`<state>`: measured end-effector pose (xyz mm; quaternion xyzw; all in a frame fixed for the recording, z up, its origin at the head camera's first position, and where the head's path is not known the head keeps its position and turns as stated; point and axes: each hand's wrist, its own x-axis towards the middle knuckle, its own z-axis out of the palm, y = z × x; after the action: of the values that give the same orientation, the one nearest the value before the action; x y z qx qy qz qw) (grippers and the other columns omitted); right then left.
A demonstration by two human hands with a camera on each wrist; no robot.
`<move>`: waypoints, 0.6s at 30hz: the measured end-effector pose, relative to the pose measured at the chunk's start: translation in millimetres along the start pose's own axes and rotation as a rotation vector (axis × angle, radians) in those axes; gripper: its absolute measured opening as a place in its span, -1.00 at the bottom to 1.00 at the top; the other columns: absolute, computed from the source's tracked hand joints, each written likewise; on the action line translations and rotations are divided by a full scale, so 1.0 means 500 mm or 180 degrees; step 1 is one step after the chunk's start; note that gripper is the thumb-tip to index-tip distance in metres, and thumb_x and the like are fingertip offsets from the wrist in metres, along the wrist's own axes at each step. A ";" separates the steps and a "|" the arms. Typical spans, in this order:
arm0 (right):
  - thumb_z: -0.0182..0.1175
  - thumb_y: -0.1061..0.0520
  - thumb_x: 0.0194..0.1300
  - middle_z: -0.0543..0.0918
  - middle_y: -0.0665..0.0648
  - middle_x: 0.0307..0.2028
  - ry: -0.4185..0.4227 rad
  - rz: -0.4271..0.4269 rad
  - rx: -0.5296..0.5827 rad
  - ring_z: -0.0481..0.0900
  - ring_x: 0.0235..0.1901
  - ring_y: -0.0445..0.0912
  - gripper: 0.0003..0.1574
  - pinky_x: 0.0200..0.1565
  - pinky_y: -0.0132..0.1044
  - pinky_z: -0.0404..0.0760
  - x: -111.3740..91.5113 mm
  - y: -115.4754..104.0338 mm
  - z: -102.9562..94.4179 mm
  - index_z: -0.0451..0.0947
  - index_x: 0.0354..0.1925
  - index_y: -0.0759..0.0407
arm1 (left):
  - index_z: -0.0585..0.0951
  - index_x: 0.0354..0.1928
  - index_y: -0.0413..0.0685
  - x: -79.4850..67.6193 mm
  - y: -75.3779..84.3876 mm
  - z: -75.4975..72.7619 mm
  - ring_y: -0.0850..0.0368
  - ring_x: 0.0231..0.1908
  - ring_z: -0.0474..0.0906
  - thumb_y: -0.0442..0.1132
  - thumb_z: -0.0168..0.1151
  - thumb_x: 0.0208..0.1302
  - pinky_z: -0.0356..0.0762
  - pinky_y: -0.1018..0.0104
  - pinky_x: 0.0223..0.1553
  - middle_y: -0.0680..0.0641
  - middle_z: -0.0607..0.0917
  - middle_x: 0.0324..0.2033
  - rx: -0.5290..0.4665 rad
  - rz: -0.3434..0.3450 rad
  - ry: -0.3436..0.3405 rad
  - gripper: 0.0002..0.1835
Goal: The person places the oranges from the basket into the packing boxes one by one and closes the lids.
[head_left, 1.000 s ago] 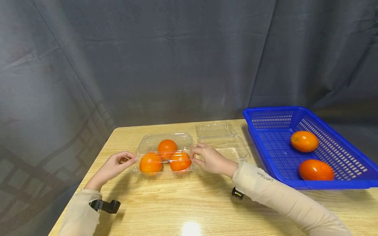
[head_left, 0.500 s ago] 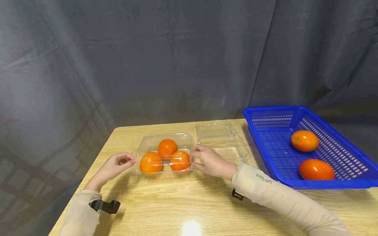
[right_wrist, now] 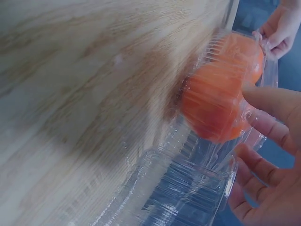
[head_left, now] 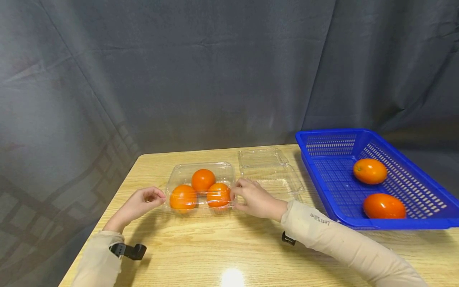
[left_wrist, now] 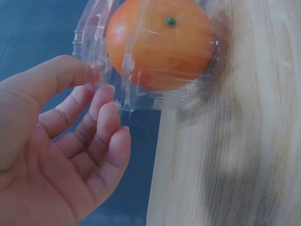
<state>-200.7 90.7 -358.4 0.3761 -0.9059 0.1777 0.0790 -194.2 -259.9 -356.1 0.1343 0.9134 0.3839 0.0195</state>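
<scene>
A clear plastic clamshell box [head_left: 201, 165] holds three oranges, one at the back [head_left: 203, 180], one at front left [head_left: 183, 197] and one at front right [head_left: 218, 195]. Its lid lies over the fruit. At the left front corner, my left hand [head_left: 143, 203] pinches the rim between thumb and forefinger; the left wrist view shows its other fingers loosely curled below. On the opposite side, my right hand [head_left: 256, 198] pinches the right front corner with thumb and fingertips, beside the front right orange [right_wrist: 214, 101].
A second clear clamshell box [head_left: 265, 158] lies unfolded just behind my right hand. To the right, a blue plastic basket [head_left: 322, 187] holds two orange fruits [head_left: 370, 171]. A grey curtain [head_left: 215, 79] hangs behind the wooden table [head_left: 201, 247].
The front edge of the lid has come down a little over the front oranges. My right hand has dipped slightly with it; my left hand has hardly moved.
</scene>
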 end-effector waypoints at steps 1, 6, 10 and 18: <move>0.36 0.08 0.06 0.51 0.03 -0.20 -0.0006 -0.0006 -0.0014 0.46 -0.14 -0.08 -0.82 -0.11 -0.14 0.46 0.000 0.000 0.000 0.54 -0.35 -0.01 | 0.58 -0.24 -0.24 0.001 -0.001 0.000 0.36 -0.43 0.40 -0.26 0.21 0.22 0.37 0.46 -0.36 -0.07 0.62 -0.42 -0.0006 -0.0004 -0.0010 -0.83; 0.41 0.12 -0.03 0.49 0.02 -0.19 0.0024 -0.0059 -0.0142 0.45 -0.12 -0.08 -0.71 -0.08 -0.15 0.47 -0.003 -0.001 0.002 0.52 -0.32 0.00 | 0.56 -0.24 -0.28 0.002 -0.004 0.002 0.35 -0.44 0.39 -0.28 0.21 0.21 0.37 0.46 -0.37 -0.07 0.60 -0.43 -0.0069 -0.0039 -0.0065 -0.82; 0.44 0.16 -0.08 0.49 0.01 -0.23 0.0116 -0.0121 -0.0289 0.45 -0.15 -0.09 -0.68 -0.13 -0.23 0.43 -0.006 -0.002 0.008 0.52 -0.32 0.01 | 0.53 -0.24 -0.30 0.001 -0.002 0.003 0.33 -0.45 0.39 -0.28 0.22 0.20 0.37 0.46 -0.39 -0.06 0.58 -0.44 -0.0128 -0.0073 -0.0097 -0.81; 0.45 0.20 -0.12 0.50 -0.01 -0.25 0.0208 -0.0204 -0.0523 0.44 -0.19 -0.13 -0.66 -0.20 -0.32 0.36 -0.005 -0.006 0.016 0.53 -0.35 0.02 | 0.49 -0.23 -0.35 0.000 -0.002 0.003 0.32 -0.46 0.39 -0.30 0.22 0.19 0.38 0.46 -0.40 -0.05 0.52 -0.45 -0.0236 -0.0120 -0.0151 -0.78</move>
<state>-196.7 87.4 -365.5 0.3911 -0.9019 0.1124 0.1447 -194.3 -259.3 -357.9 0.1252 0.9002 0.4138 0.0534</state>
